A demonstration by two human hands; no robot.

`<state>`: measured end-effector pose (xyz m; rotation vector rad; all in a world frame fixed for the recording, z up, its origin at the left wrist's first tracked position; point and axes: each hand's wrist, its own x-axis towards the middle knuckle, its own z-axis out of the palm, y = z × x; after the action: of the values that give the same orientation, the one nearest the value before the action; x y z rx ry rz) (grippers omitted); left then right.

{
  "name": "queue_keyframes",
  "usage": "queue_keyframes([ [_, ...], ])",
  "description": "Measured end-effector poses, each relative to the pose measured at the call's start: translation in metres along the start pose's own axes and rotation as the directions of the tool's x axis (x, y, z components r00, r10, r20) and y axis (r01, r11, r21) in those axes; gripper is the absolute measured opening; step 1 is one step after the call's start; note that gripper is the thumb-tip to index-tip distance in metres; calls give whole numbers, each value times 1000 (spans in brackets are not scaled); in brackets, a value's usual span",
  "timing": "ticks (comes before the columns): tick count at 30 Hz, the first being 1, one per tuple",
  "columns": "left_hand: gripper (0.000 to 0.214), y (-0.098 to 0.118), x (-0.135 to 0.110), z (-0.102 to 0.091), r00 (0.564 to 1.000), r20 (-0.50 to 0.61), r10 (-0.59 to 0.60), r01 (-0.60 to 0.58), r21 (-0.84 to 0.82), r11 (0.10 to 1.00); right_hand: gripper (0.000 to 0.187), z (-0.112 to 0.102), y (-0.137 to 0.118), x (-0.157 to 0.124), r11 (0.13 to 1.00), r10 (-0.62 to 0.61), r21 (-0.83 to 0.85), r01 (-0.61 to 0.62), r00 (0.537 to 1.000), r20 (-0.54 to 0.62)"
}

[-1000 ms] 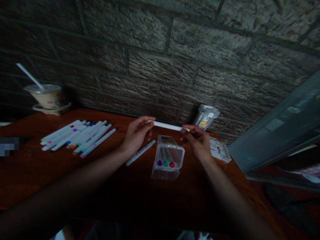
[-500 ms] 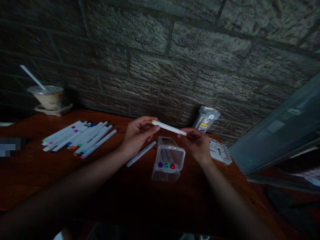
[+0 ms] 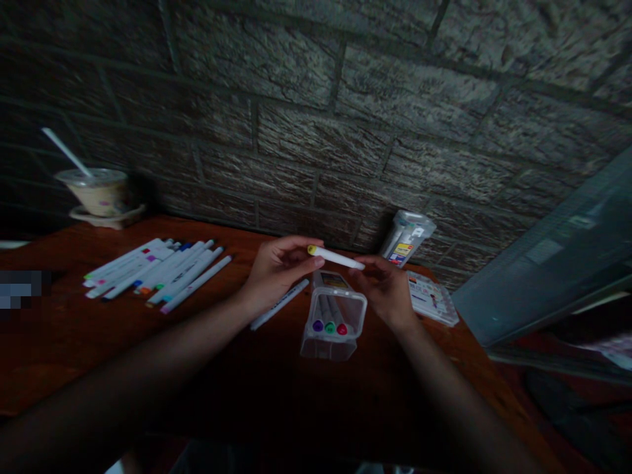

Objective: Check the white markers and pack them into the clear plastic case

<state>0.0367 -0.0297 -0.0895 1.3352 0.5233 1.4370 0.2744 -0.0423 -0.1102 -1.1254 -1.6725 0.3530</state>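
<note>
Between my two hands is a white marker (image 3: 338,257) with a yellow end, held above the table. My left hand (image 3: 281,270) pinches it near the yellow end. The fingers of my right hand (image 3: 388,289) are closed on its other end. Below lies a clear plastic case (image 3: 333,345) with its open end toward me; several markers are inside, showing purple, green and red ends (image 3: 330,327). A single white marker (image 3: 280,304) lies on the table left of the case, partly behind my left hand.
Several white markers (image 3: 162,270) lie piled at the left on the wooden table (image 3: 222,395). A drink cup with a straw (image 3: 101,191) stands at the back left. Near the wall are an upright clear case (image 3: 407,237) and a flat printed lid or case (image 3: 432,299). A stone wall (image 3: 296,131) rises behind.
The marker in my hands has shifted slightly right and down, and its yellow end has turned more toward me. Both hands have moved a little with it. The things on the table stay put.
</note>
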Motion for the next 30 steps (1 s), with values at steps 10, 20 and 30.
queue_keyframes([
  [10, 21, 1, 5, -1, 992, -122, -33, 28, -42, 999, 23, -1, -15, 3, 997, -61, 45, 56, 991, 121],
  [20, 25, -1, 7, -2, 990, -123, -61, 53, -68, 996, 32, -1, -14, 5, 893, 113, 414, -180, 977, 180],
  [30, 22, -2, 8, -4, 987, -150, -55, 45, -69, 997, 29, 0, -18, 6, 829, 157, 495, -260, 958, 240],
])
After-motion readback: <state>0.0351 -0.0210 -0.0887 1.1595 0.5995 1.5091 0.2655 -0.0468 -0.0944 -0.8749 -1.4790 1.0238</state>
